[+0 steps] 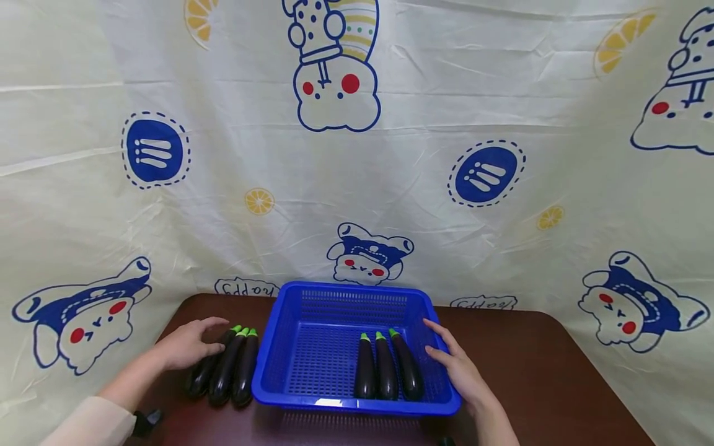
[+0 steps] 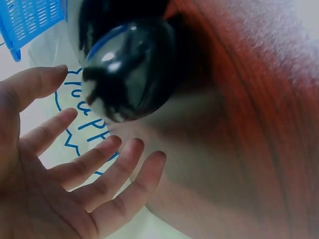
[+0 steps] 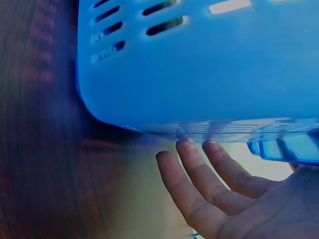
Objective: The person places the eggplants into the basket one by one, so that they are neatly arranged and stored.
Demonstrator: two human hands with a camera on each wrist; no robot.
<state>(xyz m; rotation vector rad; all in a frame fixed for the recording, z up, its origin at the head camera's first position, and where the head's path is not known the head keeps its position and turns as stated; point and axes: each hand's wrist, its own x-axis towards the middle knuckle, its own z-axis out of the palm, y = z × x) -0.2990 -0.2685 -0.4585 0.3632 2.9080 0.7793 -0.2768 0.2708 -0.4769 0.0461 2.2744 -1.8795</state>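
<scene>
Three dark purple eggplants [image 1: 221, 371] with green stem ends lie side by side on the table, left of a blue plastic basket [image 1: 357, 406]. My left hand [image 1: 189, 345] is over the leftmost of them, fingers spread. In the left wrist view, the rounded end of an eggplant [image 2: 132, 72] is beyond the fingertips, with nothing gripped. Inside the basket, three more eggplants [image 1: 386, 368] lie along its right side. My right hand [image 1: 463, 371] holds the basket's right rim, two digits reaching over it. Several fingers [image 3: 192, 174] lie along the outer wall in the right wrist view.
The brown table [image 1: 546, 384] extends to the right of the basket. A pale printed cloth [image 1: 413, 167] hangs behind the table and at both sides. A small dark object [image 1: 146, 422] shows beside the left forearm.
</scene>
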